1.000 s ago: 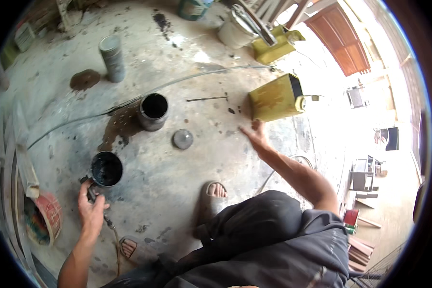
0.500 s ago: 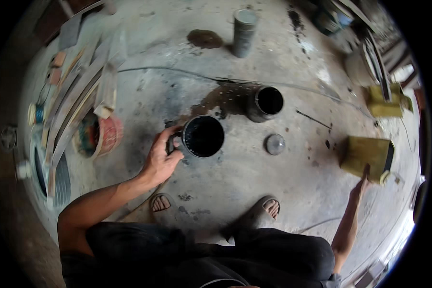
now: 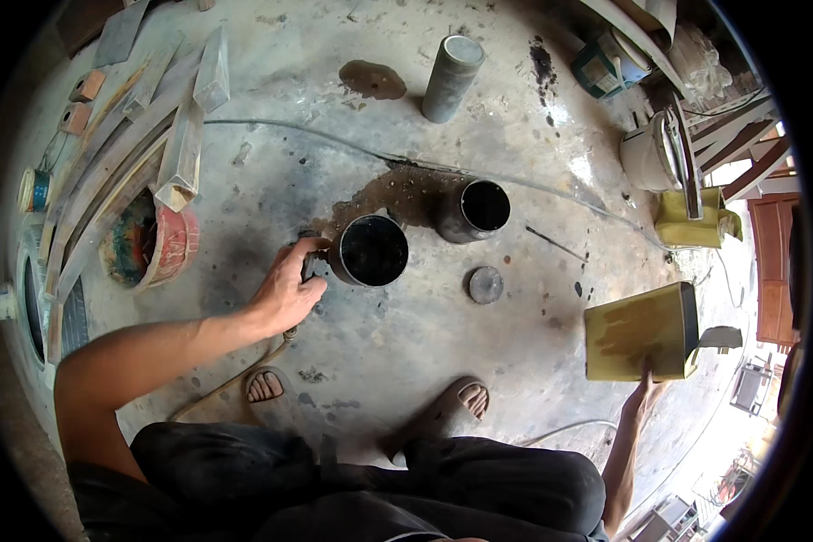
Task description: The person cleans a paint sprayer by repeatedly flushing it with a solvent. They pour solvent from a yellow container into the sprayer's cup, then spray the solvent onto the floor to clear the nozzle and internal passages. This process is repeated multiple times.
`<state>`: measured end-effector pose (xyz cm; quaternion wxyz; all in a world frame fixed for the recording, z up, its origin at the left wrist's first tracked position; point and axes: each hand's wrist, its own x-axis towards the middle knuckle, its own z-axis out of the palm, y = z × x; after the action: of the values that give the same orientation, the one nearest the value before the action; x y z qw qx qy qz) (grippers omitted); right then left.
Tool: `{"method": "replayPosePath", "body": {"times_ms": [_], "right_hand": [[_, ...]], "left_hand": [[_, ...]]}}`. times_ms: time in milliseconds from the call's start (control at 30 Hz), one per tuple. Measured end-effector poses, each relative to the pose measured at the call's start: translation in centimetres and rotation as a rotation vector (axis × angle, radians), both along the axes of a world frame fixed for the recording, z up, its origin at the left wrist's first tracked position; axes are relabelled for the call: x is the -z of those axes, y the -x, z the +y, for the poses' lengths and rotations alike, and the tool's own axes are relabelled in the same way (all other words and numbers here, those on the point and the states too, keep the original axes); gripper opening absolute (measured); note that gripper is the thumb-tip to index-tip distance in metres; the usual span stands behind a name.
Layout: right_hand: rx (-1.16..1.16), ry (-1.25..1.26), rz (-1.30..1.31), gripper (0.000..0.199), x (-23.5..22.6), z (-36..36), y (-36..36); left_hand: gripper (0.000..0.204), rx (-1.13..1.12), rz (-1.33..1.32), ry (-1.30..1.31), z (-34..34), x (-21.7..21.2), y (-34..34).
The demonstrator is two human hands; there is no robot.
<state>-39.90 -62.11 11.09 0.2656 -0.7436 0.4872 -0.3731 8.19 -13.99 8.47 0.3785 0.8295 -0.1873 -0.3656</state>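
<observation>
My left hand [image 3: 289, 287] is closed round the handle of what looks like a spray gun [image 3: 316, 267], with a hose fitting just below the hand. Its round, open-topped cup [image 3: 373, 251] is dark inside; I cannot tell how full it is. Out to the right, my right hand [image 3: 645, 390] grips a square yellow tin can [image 3: 637, 332] by its lower edge. That can leans over, its dark top facing right with a bent metal flap [image 3: 721, 337] sticking out. Between the two stand a dark open cylinder [image 3: 475, 213] and a small round lid [image 3: 485, 285] on the floor.
A grey cylinder [image 3: 453, 79] stands farther off near a wet patch [image 3: 372, 79]. A cable [image 3: 334, 140] crosses the concrete floor, with a thin stick [image 3: 557, 244] nearby. Wooden lengths [image 3: 117, 154] and a red bucket [image 3: 170, 244] lie left; another yellow can [image 3: 689, 217] is right.
The view has shifted, so the floor things appear farther left. My right hand has brought the yellow tin can somewhat nearer, and its flap shows more plainly. My left hand keeps its grip.
</observation>
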Motion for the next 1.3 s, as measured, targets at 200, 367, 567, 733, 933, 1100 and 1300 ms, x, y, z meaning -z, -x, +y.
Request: {"method": "replayPosePath", "body": {"times_ms": [200,367,567,733,933,1100,1300], "right_hand": [[-0.296,-0.316,0.121,0.063,-7.3,7.4,-5.0],[-0.591,-0.399,0.313,0.058,-11.7,13.8,-13.8],[-0.765,-0.689,0.494,0.073,-12.4,18.0,-19.1],[-0.853,-0.734,0.507,0.106,-13.1,20.7,-21.8],[-0.896,-0.77,0.587,0.117,-13.2,21.7,-23.2],[-0.97,-0.72,0.627,0.116,-13.9,22.1,-24.4],[-0.975,-0.671,0.686,0.117,-15.5,22.7,-25.8]], "left_hand": [[0.049,0.182,0.121,-0.16,0.0,2.8,-1.7],[0.047,0.119,0.008,-0.066,1.5,6.5,-1.4],[0.05,0.068,0.041,-0.053,0.9,4.4,-1.4],[0.048,0.144,-0.128,-0.006,1.9,5.8,-1.2],[0.05,0.087,0.057,-0.026,1.0,2.5,-0.9],[0.049,0.131,0.017,-0.022,1.3,1.9,-0.3],[0.048,0.106,0.064,0.019,1.7,2.2,0.2]]}}
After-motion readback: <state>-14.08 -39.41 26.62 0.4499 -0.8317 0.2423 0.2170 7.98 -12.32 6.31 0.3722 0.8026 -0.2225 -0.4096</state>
